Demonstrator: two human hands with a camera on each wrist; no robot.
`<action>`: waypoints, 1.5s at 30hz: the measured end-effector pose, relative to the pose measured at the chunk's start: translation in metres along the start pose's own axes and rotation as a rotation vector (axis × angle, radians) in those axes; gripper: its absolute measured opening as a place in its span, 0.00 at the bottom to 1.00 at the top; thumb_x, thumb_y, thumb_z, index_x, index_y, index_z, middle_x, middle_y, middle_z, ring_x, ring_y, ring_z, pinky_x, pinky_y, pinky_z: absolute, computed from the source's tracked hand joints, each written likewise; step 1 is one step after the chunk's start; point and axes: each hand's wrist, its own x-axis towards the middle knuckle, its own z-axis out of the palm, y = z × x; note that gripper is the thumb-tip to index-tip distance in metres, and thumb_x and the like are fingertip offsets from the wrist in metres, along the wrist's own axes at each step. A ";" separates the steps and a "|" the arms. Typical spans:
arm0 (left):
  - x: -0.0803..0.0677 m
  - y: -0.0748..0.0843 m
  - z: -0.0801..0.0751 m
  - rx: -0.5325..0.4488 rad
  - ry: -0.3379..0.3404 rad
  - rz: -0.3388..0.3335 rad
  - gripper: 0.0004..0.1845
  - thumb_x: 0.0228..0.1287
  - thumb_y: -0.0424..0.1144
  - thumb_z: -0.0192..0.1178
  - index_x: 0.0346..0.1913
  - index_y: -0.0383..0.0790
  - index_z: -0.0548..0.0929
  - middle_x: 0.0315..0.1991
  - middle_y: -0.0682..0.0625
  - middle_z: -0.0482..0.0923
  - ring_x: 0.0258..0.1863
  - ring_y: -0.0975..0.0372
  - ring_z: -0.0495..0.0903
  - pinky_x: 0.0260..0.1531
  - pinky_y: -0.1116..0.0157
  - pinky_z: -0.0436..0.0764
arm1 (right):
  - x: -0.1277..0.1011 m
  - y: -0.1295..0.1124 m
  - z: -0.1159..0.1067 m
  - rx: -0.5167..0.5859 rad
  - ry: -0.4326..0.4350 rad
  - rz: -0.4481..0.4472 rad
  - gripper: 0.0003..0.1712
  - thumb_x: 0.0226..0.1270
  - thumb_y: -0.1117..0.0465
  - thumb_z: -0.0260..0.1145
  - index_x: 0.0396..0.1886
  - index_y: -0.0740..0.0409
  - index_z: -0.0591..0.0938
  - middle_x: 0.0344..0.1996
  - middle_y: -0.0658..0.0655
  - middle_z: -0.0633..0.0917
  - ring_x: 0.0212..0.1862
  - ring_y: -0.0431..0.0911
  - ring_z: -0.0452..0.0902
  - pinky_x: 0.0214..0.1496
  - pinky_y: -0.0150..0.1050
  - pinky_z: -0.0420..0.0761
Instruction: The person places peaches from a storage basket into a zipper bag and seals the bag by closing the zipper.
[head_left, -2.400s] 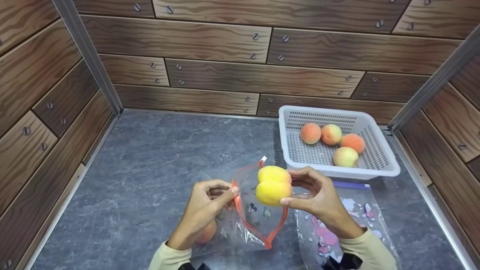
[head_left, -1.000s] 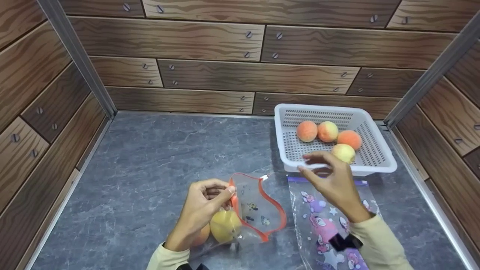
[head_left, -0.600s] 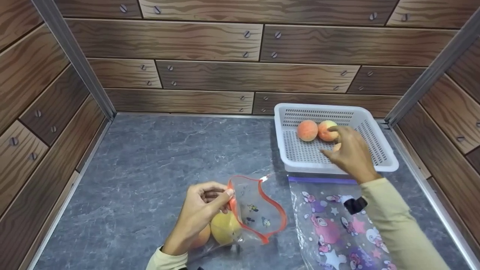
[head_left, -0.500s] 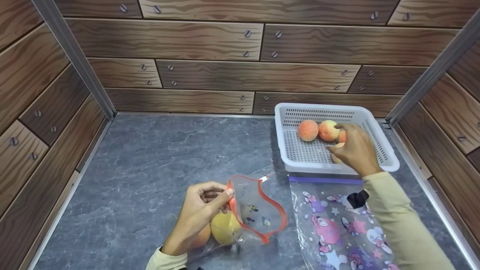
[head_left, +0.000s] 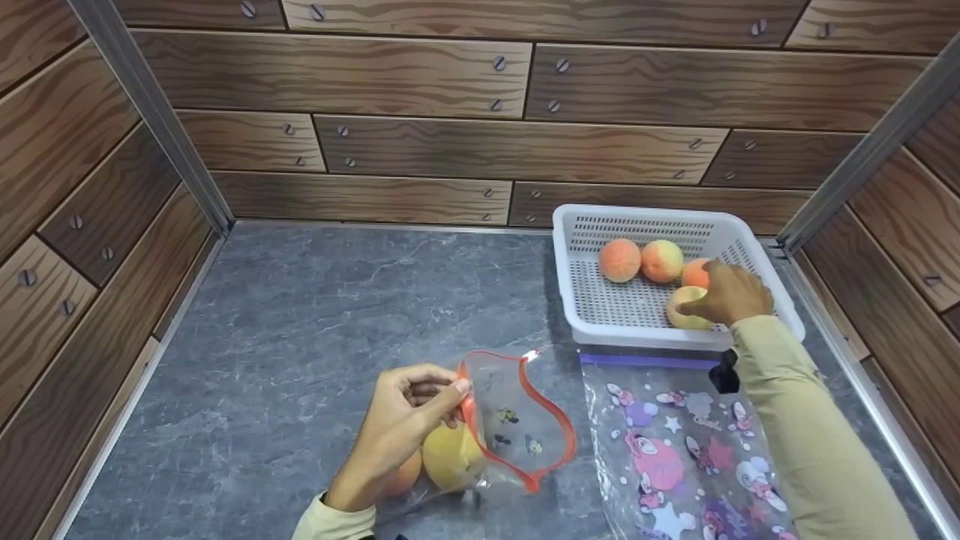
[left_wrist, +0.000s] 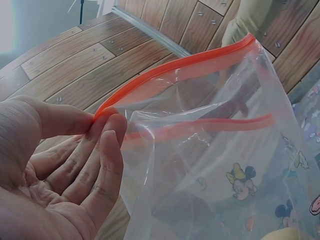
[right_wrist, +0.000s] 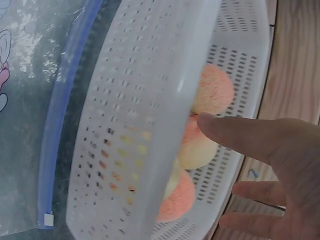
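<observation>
My left hand (head_left: 405, 420) pinches the orange zip edge of a clear zip bag (head_left: 514, 397), whose mouth gapes. Cartoon prints show on its wall (left_wrist: 200, 175) in the left wrist view. Inside the bag lie a yellow peach (head_left: 450, 457) and an orange peach (head_left: 405, 476), partly behind the hand. My right hand (head_left: 735, 292) is over the white basket (head_left: 630, 330), thumb across a pale yellow peach (head_left: 684, 315), fingers beside an orange peach (head_left: 696, 274). In the right wrist view its fingers (right_wrist: 255, 192) are spread; no firm hold shows.
Two more peaches, one orange (head_left: 619, 260) and one red-yellow (head_left: 661, 261), sit in the basket's back left. A second zip bag (head_left: 652, 450) with a purple zip lies flat before the basket. Wood-patterned walls (head_left: 375, 202) enclose the grey table (head_left: 315, 300).
The right hand put the yellow peach into the bag, left it there, then moved right and away to the basket's peaches. The left hand keeps pinching the bag's edge.
</observation>
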 end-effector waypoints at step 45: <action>0.000 -0.002 -0.004 0.042 0.011 0.004 0.11 0.66 0.36 0.68 0.38 0.27 0.86 0.30 0.41 0.85 0.24 0.61 0.83 0.28 0.64 0.87 | 0.018 0.007 0.045 0.134 0.079 0.023 0.21 0.45 0.64 0.79 0.27 0.66 0.73 0.28 0.67 0.77 0.38 0.67 0.73 0.43 0.63 0.73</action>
